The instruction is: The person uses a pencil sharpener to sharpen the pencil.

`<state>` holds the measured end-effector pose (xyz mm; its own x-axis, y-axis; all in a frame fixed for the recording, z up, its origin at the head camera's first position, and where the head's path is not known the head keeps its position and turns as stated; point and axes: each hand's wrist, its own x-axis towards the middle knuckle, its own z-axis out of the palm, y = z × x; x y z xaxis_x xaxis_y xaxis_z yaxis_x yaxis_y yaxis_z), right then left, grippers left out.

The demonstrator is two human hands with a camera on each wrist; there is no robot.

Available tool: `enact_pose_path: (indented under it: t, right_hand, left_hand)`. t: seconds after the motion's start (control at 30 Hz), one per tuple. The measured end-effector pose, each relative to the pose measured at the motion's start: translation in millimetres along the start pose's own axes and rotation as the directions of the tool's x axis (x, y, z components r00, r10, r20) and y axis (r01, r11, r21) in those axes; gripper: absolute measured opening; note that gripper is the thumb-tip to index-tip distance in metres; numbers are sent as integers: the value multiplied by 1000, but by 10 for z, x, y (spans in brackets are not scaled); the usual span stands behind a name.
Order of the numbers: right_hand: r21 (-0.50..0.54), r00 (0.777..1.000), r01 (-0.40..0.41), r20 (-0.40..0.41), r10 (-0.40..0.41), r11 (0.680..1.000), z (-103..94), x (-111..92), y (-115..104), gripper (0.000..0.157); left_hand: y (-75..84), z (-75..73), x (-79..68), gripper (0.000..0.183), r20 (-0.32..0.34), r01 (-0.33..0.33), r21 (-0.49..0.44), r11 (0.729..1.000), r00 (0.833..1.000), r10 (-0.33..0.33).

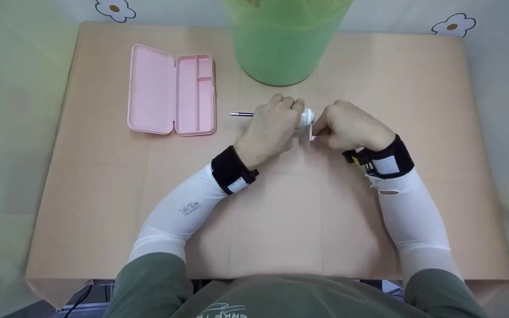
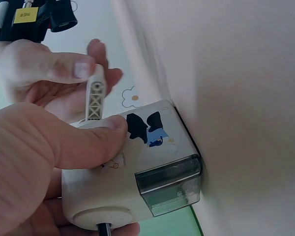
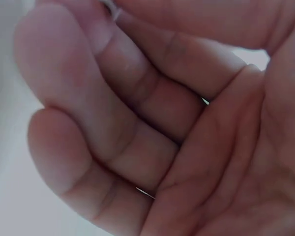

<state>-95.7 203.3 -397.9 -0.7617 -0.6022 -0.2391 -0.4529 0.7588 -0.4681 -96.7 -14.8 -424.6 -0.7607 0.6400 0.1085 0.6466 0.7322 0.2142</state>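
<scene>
Grips white sharpener point(image 2: 130, 160), with pencil point(image 1: 241, 114) in one end, in left hand point(image 1: 272, 126); pinches crank point(image 2: 95, 96) with right hand point(image 1: 354, 126), seemingly between thumb and forefinger.

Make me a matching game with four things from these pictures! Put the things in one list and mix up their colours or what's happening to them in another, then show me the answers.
Things:
1. Pencil case
2. Sharpener
3. Crank handle
4. Bin

Colours and states:
A. Pinched by the right hand
B. Green
C. Gripped by the left hand
D. Pink and lying open

Right pairs: 1-D, 2-C, 3-A, 4-B
</scene>
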Motion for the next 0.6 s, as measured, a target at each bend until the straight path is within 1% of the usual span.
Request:
enact_pose_path:
  t: [0.07,0.13,0.23,0.3,0.37,0.47,0.53,0.6]
  right_hand:
    - [18,1000,10,-2,-10,1000,-46,-41,-17,16]
    - [27,1000,18,-26,-17,999,-90,-86,-28,14]
    - [38,995,36,-93,-33,999,-147,-147,-31,11]
    - [43,986,55,-162,-47,998,-175,-175,-22,11]
    - [46,969,75,-238,-62,996,-192,-186,-12,11]
    - [42,934,86,-351,-66,995,-191,-173,15,11]
    - [43,910,81,-410,-57,996,-178,-151,35,11]
    - [52,891,73,-453,-41,996,-160,-127,62,11]
  left_hand:
    - [2,0,1,60,0,-1,-1,1000,1000,1]
    - [1,1,0,62,0,0,-2,1000,1000,0]
    - [1,-2,-3,59,-3,1,-1,1000,1000,-1]
    - [1,-5,-3,57,-1,0,2,1000,1000,0]
    - [1,-8,-2,55,6,-2,7,1000,1000,2]
    - [0,-12,0,56,19,-2,16,1000,1000,2]
    - [1,-14,1,57,24,-3,18,1000,1000,3]
    - [2,-15,4,58,28,-3,19,1000,1000,3]
